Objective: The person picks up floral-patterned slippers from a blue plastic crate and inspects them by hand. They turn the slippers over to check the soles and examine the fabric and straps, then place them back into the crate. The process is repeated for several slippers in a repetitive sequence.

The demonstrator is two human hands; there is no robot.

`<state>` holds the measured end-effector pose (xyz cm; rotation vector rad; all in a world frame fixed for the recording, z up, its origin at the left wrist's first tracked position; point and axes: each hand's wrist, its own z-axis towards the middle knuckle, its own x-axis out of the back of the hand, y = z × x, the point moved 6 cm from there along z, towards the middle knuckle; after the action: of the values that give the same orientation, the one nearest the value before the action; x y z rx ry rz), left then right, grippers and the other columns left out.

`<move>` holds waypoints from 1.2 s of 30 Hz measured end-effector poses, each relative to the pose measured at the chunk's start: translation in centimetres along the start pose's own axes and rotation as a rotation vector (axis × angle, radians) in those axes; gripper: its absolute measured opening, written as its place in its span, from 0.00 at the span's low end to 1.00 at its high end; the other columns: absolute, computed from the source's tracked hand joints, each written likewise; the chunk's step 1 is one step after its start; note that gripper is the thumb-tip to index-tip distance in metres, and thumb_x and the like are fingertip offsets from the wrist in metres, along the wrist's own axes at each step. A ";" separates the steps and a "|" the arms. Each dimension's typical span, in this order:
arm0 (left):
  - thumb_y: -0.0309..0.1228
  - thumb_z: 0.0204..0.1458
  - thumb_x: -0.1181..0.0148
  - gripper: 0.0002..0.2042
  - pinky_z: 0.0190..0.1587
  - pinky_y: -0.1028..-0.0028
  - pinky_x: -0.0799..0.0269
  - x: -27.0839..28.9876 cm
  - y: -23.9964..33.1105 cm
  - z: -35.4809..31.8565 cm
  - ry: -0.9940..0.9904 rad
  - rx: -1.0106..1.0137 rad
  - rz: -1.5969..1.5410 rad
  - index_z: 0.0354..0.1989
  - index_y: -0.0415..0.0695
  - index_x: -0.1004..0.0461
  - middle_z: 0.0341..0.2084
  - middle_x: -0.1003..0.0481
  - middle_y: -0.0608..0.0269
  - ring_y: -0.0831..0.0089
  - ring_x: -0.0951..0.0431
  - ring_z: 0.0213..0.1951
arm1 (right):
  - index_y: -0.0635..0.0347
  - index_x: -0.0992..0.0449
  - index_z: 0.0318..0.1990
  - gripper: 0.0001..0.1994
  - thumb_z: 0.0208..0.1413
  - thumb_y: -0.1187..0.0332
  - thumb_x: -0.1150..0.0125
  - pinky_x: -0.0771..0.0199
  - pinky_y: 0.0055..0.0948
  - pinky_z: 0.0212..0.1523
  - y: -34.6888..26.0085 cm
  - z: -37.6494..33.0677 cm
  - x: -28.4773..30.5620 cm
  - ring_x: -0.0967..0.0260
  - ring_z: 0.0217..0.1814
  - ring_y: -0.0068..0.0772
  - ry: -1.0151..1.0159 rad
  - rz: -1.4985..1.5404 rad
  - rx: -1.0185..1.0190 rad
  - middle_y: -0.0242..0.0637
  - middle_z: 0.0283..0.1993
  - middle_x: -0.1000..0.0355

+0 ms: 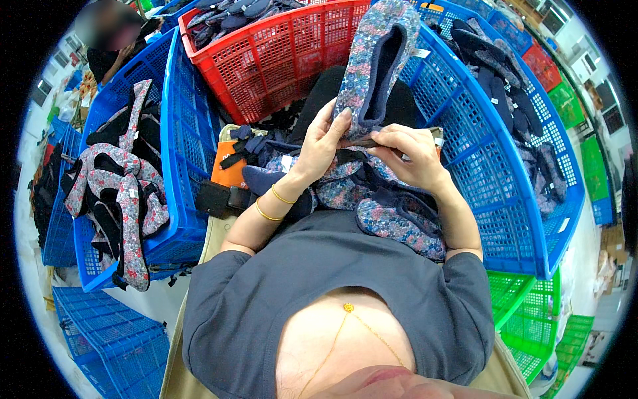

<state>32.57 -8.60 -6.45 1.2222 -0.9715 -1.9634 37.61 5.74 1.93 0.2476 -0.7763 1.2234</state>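
I hold a floral fabric slipper (pixel 375 60) with a dark lining upright in front of me, toe pointing away. My left hand (pixel 323 136) grips its heel end from the left side. My right hand (pixel 412 153) pinches the heel edge from the right, fingertips touching the left hand's thumb. Two thin gold bangles sit on my left wrist. Several more floral slippers (pixel 392 213) lie piled on my lap beneath both hands.
A red crate (pixel 279 53) with dark slippers stands ahead. A blue crate (pixel 179 133) on the left holds floral slippers (pixel 119 193). Another blue crate (pixel 492 159) on the right holds dark slippers. Green crates (pixel 531 312) sit lower right, an empty blue crate (pixel 106 332) lower left. A person sits at the far upper left.
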 end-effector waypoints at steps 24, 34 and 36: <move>0.34 0.66 0.56 0.18 0.50 0.66 0.21 -0.5 1.1 0.1 0.034 -0.064 -0.013 0.61 0.40 0.41 0.48 0.28 0.62 0.76 0.25 0.47 | 0.60 0.26 0.43 0.17 0.44 0.70 0.30 0.24 0.30 0.29 0.7 0.6 0.0 0.24 0.32 0.38 0.165 -0.291 -0.098 0.40 0.39 0.25; 0.31 0.66 0.57 0.17 0.50 0.66 0.21 -0.2 0.7 0.3 0.061 -0.069 -0.012 0.61 0.40 0.40 0.51 0.29 0.61 0.73 0.26 0.50 | 0.59 0.24 0.39 0.12 0.46 0.71 0.33 0.25 0.28 0.29 -1.2 0.6 -0.8 0.25 0.32 0.34 0.170 -0.320 0.078 0.36 0.34 0.25; 0.32 0.67 0.59 0.17 0.53 0.60 0.23 -0.2 1.1 0.6 0.057 -0.071 -0.088 0.61 0.39 0.40 0.53 0.29 0.58 0.66 0.25 0.52 | 0.58 0.25 0.39 0.12 0.45 0.71 0.32 0.25 0.29 0.31 -2.9 0.4 -1.5 0.24 0.33 0.34 -0.063 -0.176 0.134 0.36 0.33 0.25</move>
<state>32.25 -8.94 -5.25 1.2932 -0.8257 -2.0018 39.89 3.37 1.87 0.4566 -0.7117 1.1062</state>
